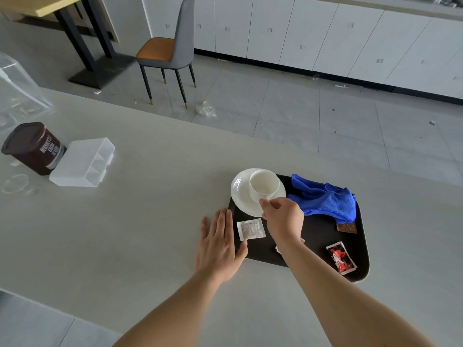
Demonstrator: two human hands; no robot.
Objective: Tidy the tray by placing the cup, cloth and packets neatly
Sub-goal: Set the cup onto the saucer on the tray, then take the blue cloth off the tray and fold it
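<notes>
Forearms (350, 304) enter from the lower edge. The left hand (220, 244) lies flat, fingers straight, on the pale counter (150, 196), thumb against the tray (315, 236) rim. The right hand (283, 216) pinches the near side of the cup (264, 184), centre frame, on a saucer (240, 196) overhanging the tray's upper-left rim. Risk: a sideways pull could tip the cup or slide the saucer off. Cloth (325, 199) and red packet (341, 257) lie to the right. Tiled floor; chair (167, 51) at upper left.
</notes>
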